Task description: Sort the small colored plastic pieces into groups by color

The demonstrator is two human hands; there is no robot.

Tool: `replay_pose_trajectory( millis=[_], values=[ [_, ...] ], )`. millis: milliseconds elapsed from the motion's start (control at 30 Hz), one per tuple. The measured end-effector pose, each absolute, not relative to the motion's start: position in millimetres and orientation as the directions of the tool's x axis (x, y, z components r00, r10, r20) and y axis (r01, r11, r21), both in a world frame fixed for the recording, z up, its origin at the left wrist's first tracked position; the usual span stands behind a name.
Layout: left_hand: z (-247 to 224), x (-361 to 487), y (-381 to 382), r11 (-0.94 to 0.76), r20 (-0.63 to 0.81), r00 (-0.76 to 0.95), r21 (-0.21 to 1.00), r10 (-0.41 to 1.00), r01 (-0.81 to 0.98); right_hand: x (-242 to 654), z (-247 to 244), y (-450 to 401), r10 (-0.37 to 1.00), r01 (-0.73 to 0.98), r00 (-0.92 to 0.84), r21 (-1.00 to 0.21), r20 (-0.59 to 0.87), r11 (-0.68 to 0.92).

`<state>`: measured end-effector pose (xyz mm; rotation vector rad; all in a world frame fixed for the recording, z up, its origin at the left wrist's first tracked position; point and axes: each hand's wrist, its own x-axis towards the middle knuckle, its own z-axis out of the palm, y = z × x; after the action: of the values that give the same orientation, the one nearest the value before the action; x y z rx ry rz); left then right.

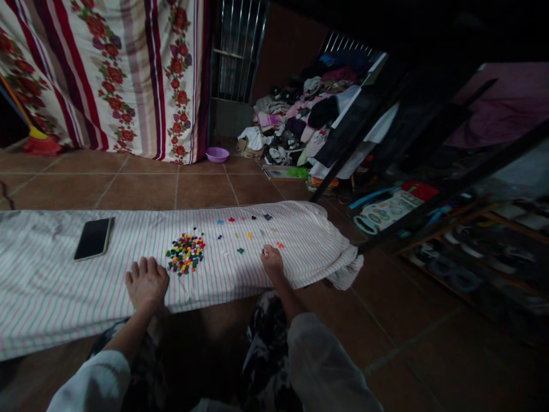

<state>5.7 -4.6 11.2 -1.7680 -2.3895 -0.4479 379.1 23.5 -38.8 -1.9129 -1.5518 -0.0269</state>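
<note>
My left hand [147, 280] lies palm down on the striped cloth [115, 297], fingers stretched out, just left of a pile of small coloured blocks [186, 253]. My right hand [273, 262] is closed in a pinch over the right part of the cloth. Something tiny and pale shows at its fingertips, too small to make out. Close to that hand lie an orange cluster [280, 245] and a dark green cluster [241, 250]. Several more small clusters, sorted by colour, are spread in rows beyond, among them a yellow cluster [249, 235] and a red cluster [231, 220].
A dark-screened phone [93, 238] lies on the cloth at left. Beyond the low cloth-covered surface are a tiled floor [141, 183], a purple basin [217, 154] and a heap of clothes [300, 114]. Dark posts and a rack [463, 257] stand at right.
</note>
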Motion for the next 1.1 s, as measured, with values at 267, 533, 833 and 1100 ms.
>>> replay_pose_trajectory(
  millis=[267, 533, 833, 1100],
  values=[
    [11.2, 5.7, -4.3, 0.267, 0.300, -0.295, 0.130, 0.907, 0.955, 383.5, -28.0, 32.7, 0.935, 0.890, 0.202, -0.453, 0.293, -0.050],
    [16.5, 7.4, -5.0, 0.280, 0.257, -0.313, 0.158, 0.914, 0.947, 384.5, -22.3, 36.7, 0.941, 0.882, 0.192, -0.469, 0.277, -0.042],
    [14.8, 6.4, -4.7, 0.274, 0.267, -0.302, 0.138, 0.915, 0.952, 387.8, -22.5, 36.5, 0.950, 0.866, 0.134, -0.500, 0.283, 0.026],
    [18.6, 8.4, -5.3, 0.283, 0.259, -0.308, 0.127, 0.916, 0.951, 384.9, -20.2, 41.1, 0.956, 0.865, 0.148, -0.502, 0.252, -0.002]
  ],
)
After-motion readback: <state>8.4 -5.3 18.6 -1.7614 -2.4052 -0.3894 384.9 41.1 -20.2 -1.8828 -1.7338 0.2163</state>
